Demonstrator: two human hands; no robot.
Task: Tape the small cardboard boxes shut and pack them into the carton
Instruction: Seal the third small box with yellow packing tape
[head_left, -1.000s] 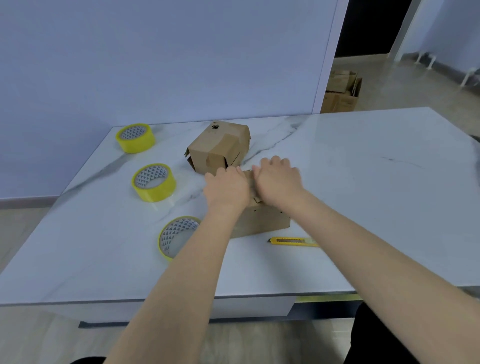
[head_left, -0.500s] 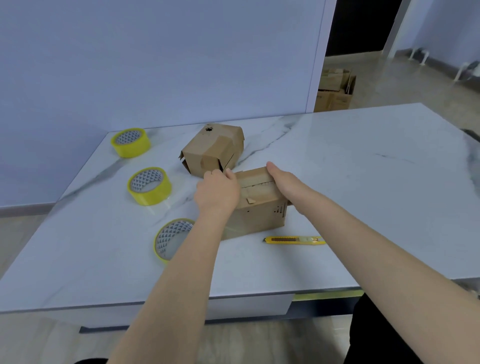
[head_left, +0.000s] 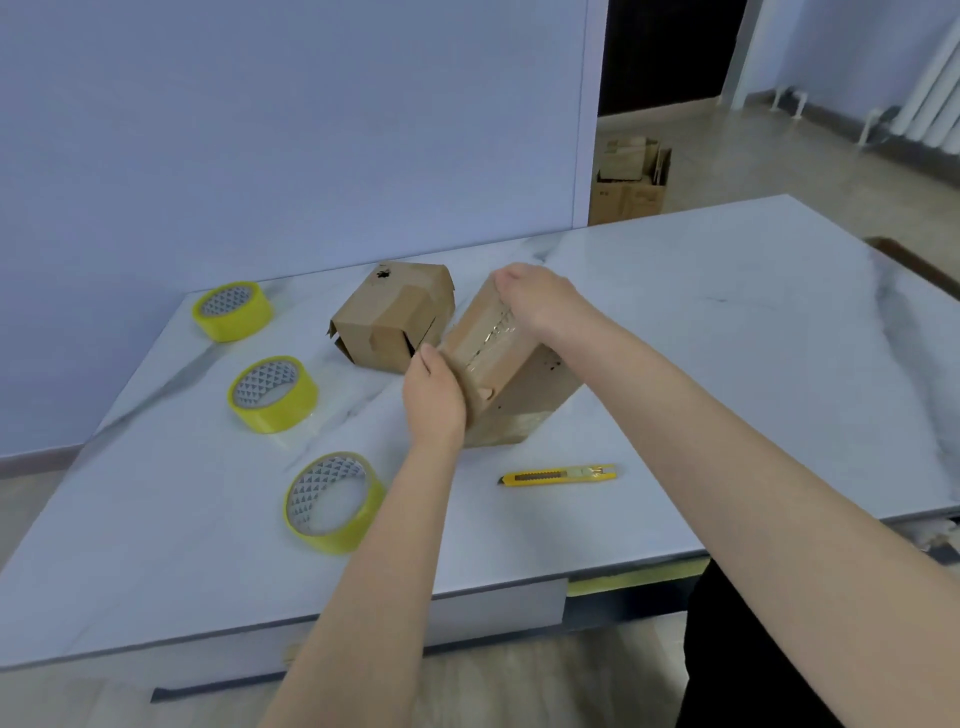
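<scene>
White marble table (head_left: 727, 364) carries, near its middle, a taped small box (head_left: 514, 387) tipped on edge (long axis rising away), left hand (head_left: 434, 402) clasping its near low end, right hand (head_left: 537, 301) curled over its far top.

- Three tape rolls run in a slanting row down the left side of the table (head_left: 727, 364): the far tape roll (head_left: 232, 310) near the back edge, the middle tape roll (head_left: 272, 393) in front of it, and the near tape roll (head_left: 332, 501) closest to the front.
- Right of the far two rolls sits the rear box (head_left: 389, 317).
- Just beside it on the right, the tilted box (head_left: 511, 384) leans between both hands. The left hand (head_left: 434, 400) holds its near end and the right hand (head_left: 540, 301) grips its far end.
- The knife (head_left: 558, 475) lies flat on the table in front of that box.
- Behind the table, on the floor, stand some cartons (head_left: 628, 179).
</scene>
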